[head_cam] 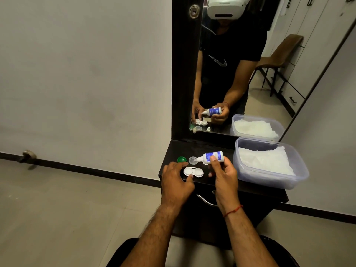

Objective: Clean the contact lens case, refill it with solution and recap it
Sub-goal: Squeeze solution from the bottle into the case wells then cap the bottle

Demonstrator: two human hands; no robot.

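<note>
A white contact lens case (193,171) lies uncapped on the black dresser top (221,182), both wells showing. My left hand (175,182) touches its left end with thumb and fingers. My right hand (224,174) holds a small white solution bottle (212,157) with a blue label, tipped sideways, nozzle pointing left above the case. A green cap (181,159) and a clear cap (192,160) lie behind the case, near the nozzle.
A clear plastic tub (269,182) with white tissues stands at the right of the dresser top. A mirror (240,64) rises behind, reflecting the person and a chair. A metal drawer handle (206,201) sits below. Wall at left, tiled floor around.
</note>
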